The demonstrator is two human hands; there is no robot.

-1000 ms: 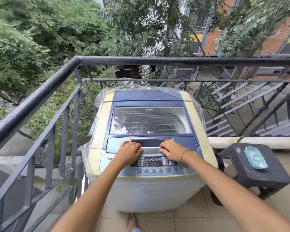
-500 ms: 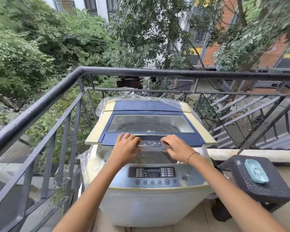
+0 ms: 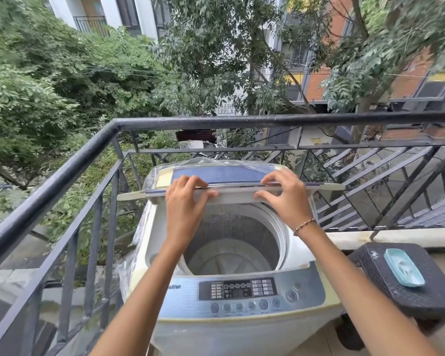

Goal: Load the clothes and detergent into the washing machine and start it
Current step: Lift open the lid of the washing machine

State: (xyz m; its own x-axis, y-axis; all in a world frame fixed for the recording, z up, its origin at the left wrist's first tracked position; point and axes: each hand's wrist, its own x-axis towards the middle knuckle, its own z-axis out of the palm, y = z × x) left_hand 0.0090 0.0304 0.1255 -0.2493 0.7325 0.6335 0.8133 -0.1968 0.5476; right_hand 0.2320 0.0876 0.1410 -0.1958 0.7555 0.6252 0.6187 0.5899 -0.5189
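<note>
Fingers of both hands (image 3: 183, 201) (image 3: 285, 199) clasp the lid (image 3: 231, 190), hiding its handle; drum (image 3: 231, 242) partly blocked.

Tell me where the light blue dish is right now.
In the head view the light blue dish lies at the right, on top of the dark woven stool that stands just right of the washing machine, below the balcony railing.

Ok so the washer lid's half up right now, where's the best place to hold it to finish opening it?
Hold the lid along its front edge, coming from the control panel side, as the left hand and right hand do now: fingers over the top, thumbs beneath. That long edge faces the person and lies farthest from the rear hinge, so it probably lifts most easily, and two spread hands should keep it level.
</note>
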